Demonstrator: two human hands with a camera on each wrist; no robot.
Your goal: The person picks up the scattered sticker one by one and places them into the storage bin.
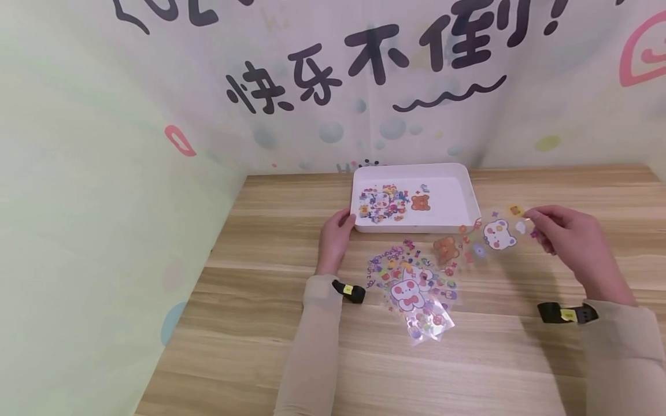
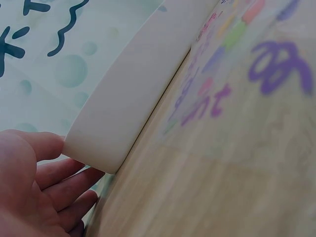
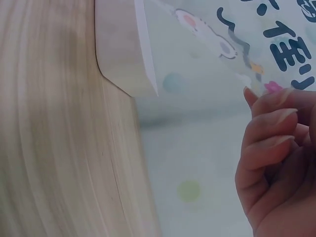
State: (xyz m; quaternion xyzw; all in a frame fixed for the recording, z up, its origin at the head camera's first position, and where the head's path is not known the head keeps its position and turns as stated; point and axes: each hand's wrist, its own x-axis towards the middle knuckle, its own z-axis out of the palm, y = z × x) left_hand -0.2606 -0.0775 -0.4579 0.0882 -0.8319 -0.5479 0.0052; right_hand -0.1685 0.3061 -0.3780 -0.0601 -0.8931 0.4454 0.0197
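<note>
Left hand [image 1: 335, 236] gripping white tray [image 1: 447, 199] at front left corner, right hand [image 1: 569, 231] pinching clear sticker sheet [image 1: 499, 236], raised near front right corner, printed stickers [image 1: 381, 201] inside, overlapping sheets [image 1: 408, 294] on table [image 1: 250, 323].

I couldn't count the sticker sheets [image 1: 408, 294] piled between four and five o'clock in the head view; they hid one another. Small stickers [image 1: 398, 203] toward nine o'clock in the tray [image 1: 448, 195] were too tiny to make out. At eleven, wall lettering [image 1: 203, 17] was cut off. Purple lettering [image 2: 276, 65] was blurred at two o'clock in the left wrist view; the right wrist view's edge cropped the right hand [image 3: 279, 163] at four.
</note>
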